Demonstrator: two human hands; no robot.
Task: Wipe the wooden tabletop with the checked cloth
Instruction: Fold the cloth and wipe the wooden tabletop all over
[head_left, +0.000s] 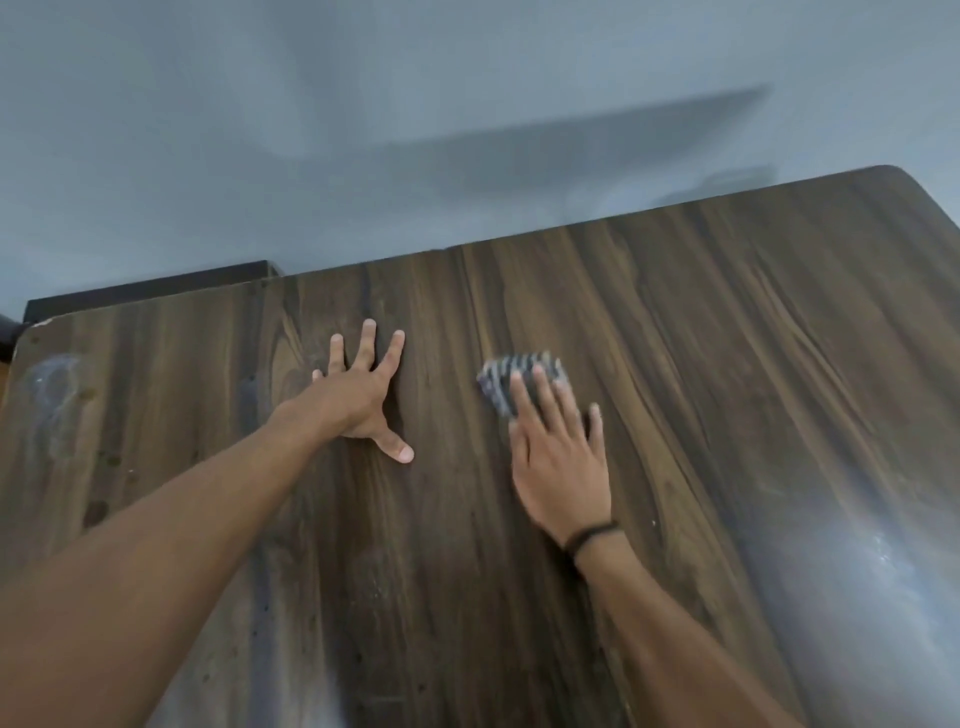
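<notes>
The wiping step seems in hand. The right hand (558, 462), fingers straight and a little apart, presses the checked cloth (498, 382) flat on the wooden surface (727, 338), just toward 1 o'clock of centre. The left hand (363, 395) rests splayed at 11 o'clock, holding nothing. The next move probably calls for a firm sweep toward the pale smear (857, 571) at 4 o'clock.

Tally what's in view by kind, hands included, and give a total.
Hands: 2, the left hand and the right hand
Checked cloth: 1
Wooden tabletop: 1
Black wristband: 1
Total: 5
</notes>
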